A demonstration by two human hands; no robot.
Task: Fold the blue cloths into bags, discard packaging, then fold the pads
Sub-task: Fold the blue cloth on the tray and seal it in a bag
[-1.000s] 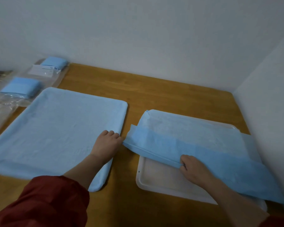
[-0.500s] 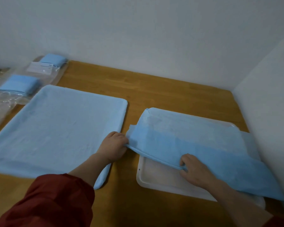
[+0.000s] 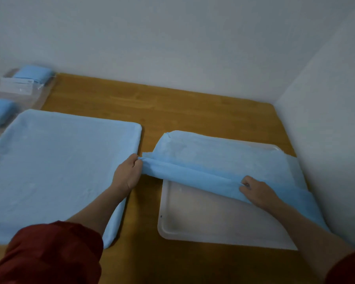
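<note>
The blue cloth [image 3: 213, 158] lay over the white tray [image 3: 203, 218] at 2 o'clock on the bench [image 3: 193, 111]. The left hand [image 3: 127, 175] and right hand [image 3: 260, 194] had fingers clamped on its fold, probably to keep it straight.

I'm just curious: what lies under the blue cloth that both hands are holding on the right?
A white tray on the wooden table. Its near half shows bare; the blue cloth covers its far part, so anything lying there is hidden.

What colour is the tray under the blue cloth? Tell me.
Plain white. The tray shows best in the head view, its near half clear of the blue cloth.
</note>
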